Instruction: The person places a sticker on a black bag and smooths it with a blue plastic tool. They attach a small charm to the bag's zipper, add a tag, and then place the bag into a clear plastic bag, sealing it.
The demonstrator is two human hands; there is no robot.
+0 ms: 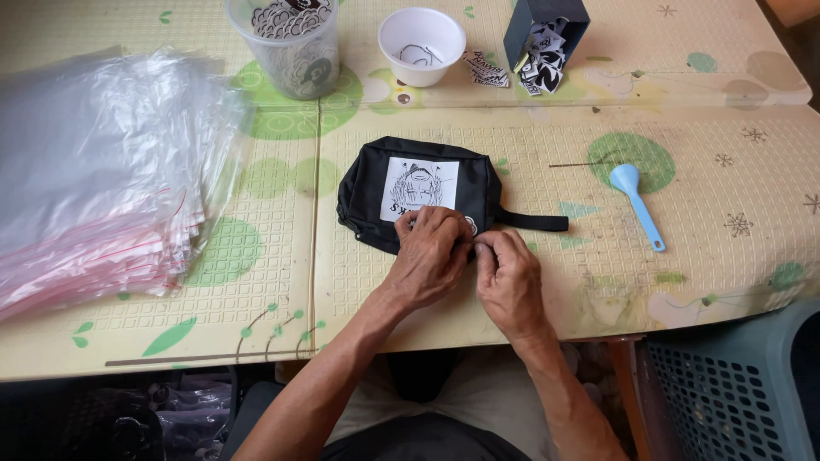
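The black pouch [414, 195], white printed patch facing up, lies flat at the middle of the counter [547, 282], wrist strap trailing right. Left hand [430, 254] and right hand [510, 277] meet at its near edge, each grip pinched on the fabric around a small round badge [470, 225]. Advise keeping the pouch flat and fingers close to the badge; blue spoon [636, 201] and stacked clear bags [94, 196] lie well apart.

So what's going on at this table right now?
A person seated at a patterned table has both hands on a small black pouch with a white picture patch. The left hand and right hand meet at the pouch's near edge, pinching something small there; what it is can't be made out. A stack of clear plastic bags lies to the left, a blue spoon to the right, and a clear cup, white bowl and dark box stand beyond.
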